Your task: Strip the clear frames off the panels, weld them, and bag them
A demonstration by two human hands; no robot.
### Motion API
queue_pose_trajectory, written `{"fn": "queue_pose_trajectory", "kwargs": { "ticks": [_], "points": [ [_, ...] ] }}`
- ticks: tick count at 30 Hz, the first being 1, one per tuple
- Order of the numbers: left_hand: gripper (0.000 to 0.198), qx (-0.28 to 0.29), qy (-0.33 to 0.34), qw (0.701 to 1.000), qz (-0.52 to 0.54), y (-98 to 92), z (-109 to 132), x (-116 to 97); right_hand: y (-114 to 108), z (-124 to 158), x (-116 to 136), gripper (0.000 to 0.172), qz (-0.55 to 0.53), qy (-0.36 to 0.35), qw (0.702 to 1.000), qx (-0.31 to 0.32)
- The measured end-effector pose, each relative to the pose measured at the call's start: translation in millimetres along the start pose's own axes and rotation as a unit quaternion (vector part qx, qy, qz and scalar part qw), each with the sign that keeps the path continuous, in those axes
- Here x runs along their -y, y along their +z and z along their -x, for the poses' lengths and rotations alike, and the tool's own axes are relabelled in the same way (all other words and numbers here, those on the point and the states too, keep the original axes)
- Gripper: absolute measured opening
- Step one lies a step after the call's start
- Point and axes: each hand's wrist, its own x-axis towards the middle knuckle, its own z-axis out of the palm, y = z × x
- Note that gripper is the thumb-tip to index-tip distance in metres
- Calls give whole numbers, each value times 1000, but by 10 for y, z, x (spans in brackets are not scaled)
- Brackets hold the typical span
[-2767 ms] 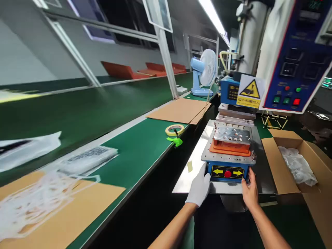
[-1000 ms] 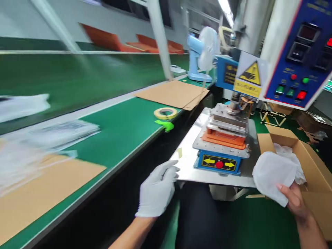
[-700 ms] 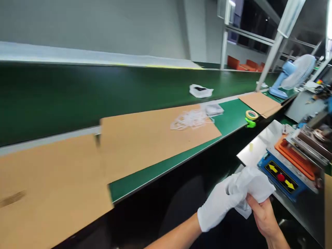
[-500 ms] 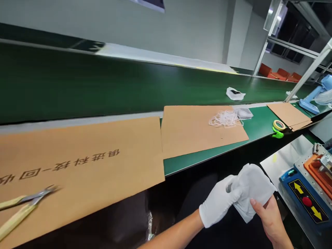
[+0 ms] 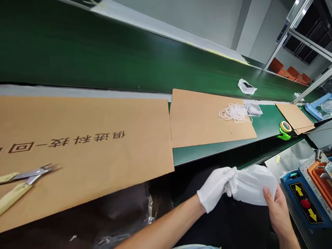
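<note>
The person's gloved left hand [image 5: 214,189] has its fingers closed on the gathered end of a white fabric bundle [image 5: 252,185], while the bare right hand [image 5: 278,212] cups the rounded end, thumb on top. Held in the air, the bundle lies almost level, its long axis running sideways across the view, gathered end pointing left. Just beside the right hand sits the blue base of a press [image 5: 306,204], with yellow arrows and a red button. Across the green tabletop [image 5: 207,154], yellow-handled snips [image 5: 26,185] rest on a printed cardboard sheet [image 5: 85,138]. A second cardboard sheet [image 5: 204,119] carries tangled white strips [image 5: 234,112]. Farther off stand a blue fan [image 5: 317,109] and orange seats [image 5: 287,73] before a grey wall [image 5: 197,20].
</note>
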Motion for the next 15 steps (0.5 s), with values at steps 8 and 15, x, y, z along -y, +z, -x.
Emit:
{"fn": "queue_pose_trajectory", "kwargs": {
  "ticks": [8, 15],
  "points": [
    [32, 89, 104, 991, -16, 140, 162, -78, 237, -17, -249, 87, -64, -31, 995, -72],
    [24, 20, 194, 946, -258, 224, 52, 67, 300, 26, -356, 81, -60, -4, 995, -79]
  ]
}}
